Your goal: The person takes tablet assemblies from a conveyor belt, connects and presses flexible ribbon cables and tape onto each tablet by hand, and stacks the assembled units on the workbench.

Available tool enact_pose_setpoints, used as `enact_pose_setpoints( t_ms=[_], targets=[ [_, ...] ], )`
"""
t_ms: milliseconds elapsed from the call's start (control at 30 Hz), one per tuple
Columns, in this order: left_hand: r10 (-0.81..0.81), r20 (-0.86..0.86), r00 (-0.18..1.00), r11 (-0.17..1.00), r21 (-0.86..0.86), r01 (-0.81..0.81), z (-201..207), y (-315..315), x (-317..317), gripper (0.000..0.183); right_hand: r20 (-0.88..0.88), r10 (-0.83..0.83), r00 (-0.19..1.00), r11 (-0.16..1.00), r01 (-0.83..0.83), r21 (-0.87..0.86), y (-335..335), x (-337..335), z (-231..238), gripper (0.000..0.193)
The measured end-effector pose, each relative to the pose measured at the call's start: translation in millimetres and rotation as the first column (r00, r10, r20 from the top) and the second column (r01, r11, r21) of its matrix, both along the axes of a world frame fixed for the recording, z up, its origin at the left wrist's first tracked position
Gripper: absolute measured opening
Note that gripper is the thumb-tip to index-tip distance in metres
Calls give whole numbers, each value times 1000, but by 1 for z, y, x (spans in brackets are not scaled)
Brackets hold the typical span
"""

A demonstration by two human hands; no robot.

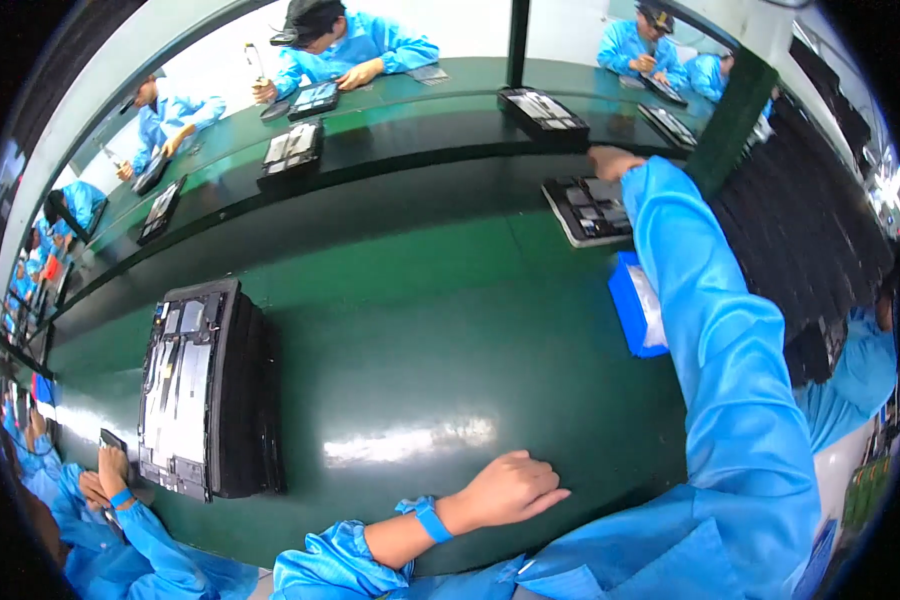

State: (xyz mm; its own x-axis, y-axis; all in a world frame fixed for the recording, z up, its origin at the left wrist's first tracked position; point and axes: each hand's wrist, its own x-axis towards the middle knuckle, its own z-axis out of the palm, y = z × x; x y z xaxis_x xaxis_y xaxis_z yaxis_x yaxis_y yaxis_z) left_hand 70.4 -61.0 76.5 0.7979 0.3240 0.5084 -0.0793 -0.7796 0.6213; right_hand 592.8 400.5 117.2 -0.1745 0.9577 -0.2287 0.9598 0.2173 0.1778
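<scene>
My left hand (511, 489) rests on the green tabletop near its front edge, fingers curled in with nothing seen in them; a blue band (431, 521) circles that wrist. Far out to the right, my right hand (615, 163) reaches to the far edge of an opened tablet-like device (592, 212), whose dark inner parts face up. Its fingers are small and partly hidden, so whether they grip the device cannot be told. Below that device, partly behind my right sleeve, stands a blue box (638, 305) with whitish contents.
A tall stack of opened devices (182, 390) stands on the left. A raised shelf (390, 160) with several devices crosses the far side, and a green post (735, 125) rises at right beside a dark stacked mass (805, 225). Co-workers sit across and at left, one hand (113, 465) near the stack.
</scene>
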Motion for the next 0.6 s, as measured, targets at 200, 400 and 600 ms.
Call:
enact_pose_setpoints(
  t_ms=[200, 400, 600],
  targets=[
    [74, -23, 997, 995, -64, -75, -1, -6, -14, 32, -53, -284, 957, 958, 286, 28, -65, -137, -10, 39],
    [87, -38, 995, 994, -70, -90, -1, -6, -17, 33, 125, -286, 950, 950, 298, -91, -98, -200, 35, 54],
    [98, -55, 994, 993, -61, -101, -1, -8, -18, 32, 157, -169, 973, 985, 172, -7, -71, -173, 38, 36]
  ],
)
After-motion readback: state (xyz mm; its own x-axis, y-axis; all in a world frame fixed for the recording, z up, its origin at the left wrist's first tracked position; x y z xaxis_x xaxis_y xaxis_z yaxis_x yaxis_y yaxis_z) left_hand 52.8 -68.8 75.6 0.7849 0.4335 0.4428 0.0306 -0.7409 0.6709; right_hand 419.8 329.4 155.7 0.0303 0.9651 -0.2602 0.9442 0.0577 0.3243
